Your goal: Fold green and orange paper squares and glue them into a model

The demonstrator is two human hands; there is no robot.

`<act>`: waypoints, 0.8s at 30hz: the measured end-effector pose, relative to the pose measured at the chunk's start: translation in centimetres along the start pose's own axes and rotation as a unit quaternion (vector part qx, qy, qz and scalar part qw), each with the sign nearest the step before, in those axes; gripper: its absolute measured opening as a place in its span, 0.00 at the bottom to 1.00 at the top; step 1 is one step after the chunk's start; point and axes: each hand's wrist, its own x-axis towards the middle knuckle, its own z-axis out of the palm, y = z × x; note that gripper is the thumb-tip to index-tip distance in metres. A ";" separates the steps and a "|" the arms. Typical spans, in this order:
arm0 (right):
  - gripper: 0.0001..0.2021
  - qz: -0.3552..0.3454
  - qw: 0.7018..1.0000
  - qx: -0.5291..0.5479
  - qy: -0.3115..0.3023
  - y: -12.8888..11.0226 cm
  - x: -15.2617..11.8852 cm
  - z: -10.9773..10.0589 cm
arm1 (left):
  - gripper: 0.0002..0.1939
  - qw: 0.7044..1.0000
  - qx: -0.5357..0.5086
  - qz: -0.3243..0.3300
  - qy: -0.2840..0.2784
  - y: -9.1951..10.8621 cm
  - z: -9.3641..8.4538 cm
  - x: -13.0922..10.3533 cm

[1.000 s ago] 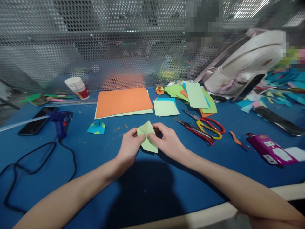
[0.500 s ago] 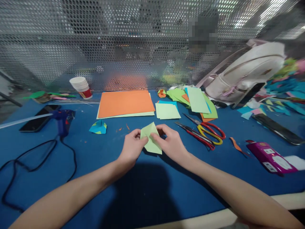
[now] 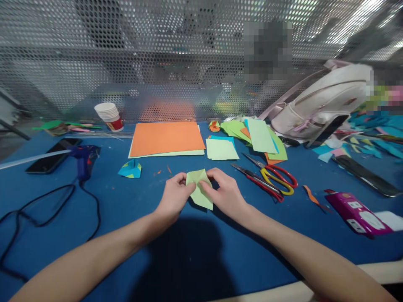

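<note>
Pale green paper point(image 3: 201, 199), in the head view, is held over mid-table, pinched by left hand point(image 3: 174, 193) and right hand point(image 3: 227, 192), thumbs on top. Blue tabletop point(image 3: 185, 260) stretches toward its pale near edge point(image 3: 273, 293). Paper looks thin, creased, angular; perforated metal screen point(image 3: 151, 63) stands behind.

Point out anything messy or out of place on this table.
Loose orange scraps litter the blue tabletop beyond the left hand, and a twisted orange strip lies right of the scissors, looking like uncollected offcuts.
</note>
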 end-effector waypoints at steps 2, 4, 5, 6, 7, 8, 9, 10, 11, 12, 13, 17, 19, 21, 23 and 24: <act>0.03 0.013 1.000 0.010 -0.004 0.0 0.0 0.0 | 0.06 1.000 0.002 -0.001 0.001 0.0 0.0 0.0; 0.04 0.020 1.000 0.018 -0.004 -0.1 0.0 -0.1 | 0.06 1.000 0.006 0.001 0.002 0.0 0.0 0.1; 0.04 0.024 0.999 0.023 -0.007 -0.2 0.1 -0.1 | 0.06 1.000 0.008 0.002 0.003 -0.1 0.0 0.1; 0.04 0.033 0.999 0.030 -0.014 -0.3 0.1 -0.1 | 0.05 1.000 0.011 0.004 0.003 -0.1 0.0 0.1; 0.03 0.050 0.998 0.042 -0.026 -0.4 0.1 -0.1 | 0.05 1.000 0.013 0.006 0.004 -0.2 0.0 0.1; 0.03 0.073 0.995 0.058 -0.041 -0.6 0.2 -0.1 | 0.05 1.000 0.015 0.008 0.005 -0.2 0.0 0.1; 0.03 0.100 0.990 0.077 -0.059 -0.7 0.2 -0.1 | 0.05 1.000 0.016 0.011 0.007 -0.2 0.0 0.1; 0.04 0.127 0.984 0.095 -0.076 -0.9 0.2 -0.1 | 0.05 1.000 0.018 0.016 0.008 -0.2 -0.1 0.1; 0.05 0.151 0.978 0.110 -0.088 -1.0 0.2 -0.1 | 0.04 0.999 0.024 0.023 0.009 -0.2 -0.1 0.0; 0.05 0.170 0.973 0.121 -0.095 -1.1 0.3 0.0 | 0.04 0.999 0.036 0.034 0.010 -0.1 -0.1 -0.1; 0.05 0.182 0.970 0.127 -0.096 -1.3 0.3 0.0 | 0.03 0.997 0.053 0.047 0.013 0.0 -0.1 -0.2; 0.06 0.194 0.968 0.136 -0.079 -1.6 0.2 0.1 | 0.01 0.987 0.127 0.093 0.025 0.5 0.1 -0.7; 0.06 0.196 0.969 0.134 -0.068 -1.7 0.1 0.2 | 0.02 0.986 0.132 0.095 0.027 0.6 0.2 -0.9; 0.06 0.199 0.970 0.130 -0.059 -1.7 0.1 0.2 | 0.02 0.987 0.127 0.093 0.031 0.7 0.2 -0.9; 0.06 0.200 0.970 0.128 -0.055 -1.7 0.1 0.2 | 0.02 0.988 0.121 0.086 0.033 0.7 0.3 -1.0; 0.05 0.199 0.970 0.130 -0.055 -1.6 0.1 0.2 | 0.02 0.989 0.117 0.083 0.031 0.7 0.3 -1.0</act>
